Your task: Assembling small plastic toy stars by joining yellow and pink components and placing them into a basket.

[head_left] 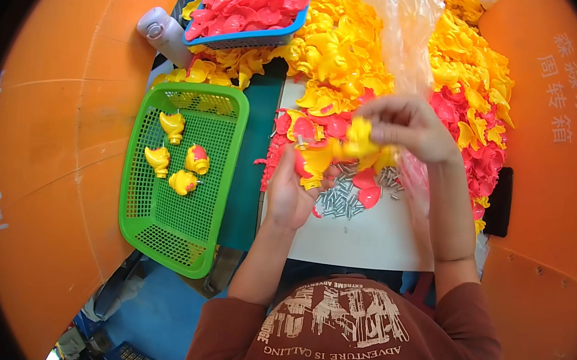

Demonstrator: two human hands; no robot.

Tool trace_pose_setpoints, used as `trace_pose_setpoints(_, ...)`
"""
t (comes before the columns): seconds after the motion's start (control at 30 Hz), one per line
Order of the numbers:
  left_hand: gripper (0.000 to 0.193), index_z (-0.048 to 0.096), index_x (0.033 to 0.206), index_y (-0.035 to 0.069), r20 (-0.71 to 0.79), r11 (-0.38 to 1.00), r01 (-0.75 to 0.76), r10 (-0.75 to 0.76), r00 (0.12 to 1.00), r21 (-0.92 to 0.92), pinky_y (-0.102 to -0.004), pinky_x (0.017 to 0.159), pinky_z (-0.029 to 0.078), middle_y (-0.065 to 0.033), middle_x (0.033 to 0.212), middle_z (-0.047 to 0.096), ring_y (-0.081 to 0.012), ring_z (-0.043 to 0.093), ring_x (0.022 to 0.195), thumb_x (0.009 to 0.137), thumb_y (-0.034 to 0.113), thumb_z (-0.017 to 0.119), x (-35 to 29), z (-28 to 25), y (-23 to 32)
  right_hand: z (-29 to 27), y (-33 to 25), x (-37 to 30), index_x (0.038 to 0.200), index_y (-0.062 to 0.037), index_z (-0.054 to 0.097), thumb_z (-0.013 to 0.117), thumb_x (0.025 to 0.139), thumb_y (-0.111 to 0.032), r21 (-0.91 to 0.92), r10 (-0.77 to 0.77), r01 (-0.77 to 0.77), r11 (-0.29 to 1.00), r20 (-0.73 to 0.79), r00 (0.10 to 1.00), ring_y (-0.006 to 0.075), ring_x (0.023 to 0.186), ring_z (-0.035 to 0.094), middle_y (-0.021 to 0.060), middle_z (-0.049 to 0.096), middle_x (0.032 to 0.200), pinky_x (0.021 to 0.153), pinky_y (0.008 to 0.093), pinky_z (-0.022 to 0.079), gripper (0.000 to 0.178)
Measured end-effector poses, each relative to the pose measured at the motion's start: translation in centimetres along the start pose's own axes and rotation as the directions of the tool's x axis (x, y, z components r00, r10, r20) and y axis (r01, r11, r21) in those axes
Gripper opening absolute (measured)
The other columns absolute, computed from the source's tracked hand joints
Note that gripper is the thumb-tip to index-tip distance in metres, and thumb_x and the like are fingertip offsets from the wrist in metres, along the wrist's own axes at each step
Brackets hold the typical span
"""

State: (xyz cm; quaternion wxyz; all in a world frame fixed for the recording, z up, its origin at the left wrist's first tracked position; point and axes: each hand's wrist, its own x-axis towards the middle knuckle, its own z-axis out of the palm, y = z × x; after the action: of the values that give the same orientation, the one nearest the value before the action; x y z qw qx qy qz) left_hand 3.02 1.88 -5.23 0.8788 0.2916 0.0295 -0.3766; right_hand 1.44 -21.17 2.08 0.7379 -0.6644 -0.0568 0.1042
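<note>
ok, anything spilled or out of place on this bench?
Small metal screws lie loose in a scattered heap on the white board below both hands, not in any container. Yellow parts overflow around the blue basket.

On the white board (366, 236) in front of the person lies a heap of small screws (338, 202), and just above this heap both hands meet – the left hand (290, 194) under a toy part (314, 163), the right hand (408, 125) over another toy part (362, 140). Behind the hands a big pile of plastic parts (342, 53) spreads across the table, with a clear bag (403, 31) hanging over it. At the left of the board stands a mesh basket (223, 174) – four assembled pieces (178, 159) lie in it (in its far half). Behind this basket sits a second basket (253, 38), full of parts, and a bottle (160, 32) lies at its left.
</note>
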Motion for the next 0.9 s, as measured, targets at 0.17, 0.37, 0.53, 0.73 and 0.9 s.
trace_pose_setpoints(0.17,0.041,0.041,0.125,0.004,0.036,0.989,0.145,-0.144,0.989,-0.027,-0.0386,0.073,0.055,-0.0134,0.117,0.055,-0.0261,0.059,0.102,0.1,0.034,0.03,0.1,1.9,-2.1,3.1,0.1,-2.3,0.104,0.0003,0.064,0.062,0.082,-0.005,-0.331,-0.036,0.005,0.944,-0.087,0.996,0.0128,0.084,0.06,0.0059,0.065,0.093,0.073,0.0255,0.047,0.022)
trace_pose_setpoints(0.37,0.041,0.038,0.128,0.006,0.059,0.999,0.041,-0.04,0.997,-0.018,-0.0375,0.079,0.052,-0.0118,0.121,0.052,-0.0236,0.056,0.106,0.1,0.034,0.03,-0.1,2.7,-3.4,4.4,3.4,-4.2,0.106,0.0017,0.061,0.064,0.08,-0.009,-0.739,-0.423,0.159,0.655,-0.185,0.887,0.0303,0.1,0.057,0.0154,0.061,0.106,0.086,0.037,0.044,0.029)
trace_pose_setpoints(0.53,0.041,0.036,0.131,0.005,-0.037,0.997,-0.027,0.029,0.999,0.076,-0.037,0.088,0.048,-0.0105,0.125,0.048,-0.0224,0.053,0.111,0.1,0.032,0.03,-0.5,3.7,-3.7,4.7,3.1,-4.9,0.111,0.0027,0.059,0.077,0.069,-0.018,-0.74,-0.441,0.202,0.641,-0.141,0.886,0.0311,0.111,0.054,0.0175,0.059,0.113,0.095,0.038,0.041,0.05)
trace_pose_setpoints(0.73,0.039,0.036,0.13,0.005,-0.035,0.992,-0.089,0.092,0.995,0.089,-0.037,0.094,0.045,-0.0111,0.124,0.048,-0.0215,0.052,0.112,0.101,0.03,0.03,-0.8,4.3,-3.6,4.6,4.1,-5.4,0.117,0.0005,0.057,0.084,0.061,-0.022,-0.666,-0.48,0.24,0.706,-0.201,0.854,0.0335,0.116,0.052,0.0176,0.057,0.12,0.099,0.0407,0.038,0.066)
trace_pose_setpoints(0.9,0.037,0.039,0.125,0.005,0.026,0.983,-0.117,0.115,0.993,0.144,-0.0343,0.091,0.046,-0.0102,0.119,0.051,-0.0191,0.053,0.109,0.101,0.032,0.027,-1.1,4.0,-3.2,5.7,3.5,-6.3,0.12,-0.0036,0.057,0.083,0.063,-0.021,-0.705,-0.548,0.339,0.623,-0.084,0.832,0.0359,0.122,0.047,0.0152,0.057,0.122,0.102,0.0449,0.036,0.065)
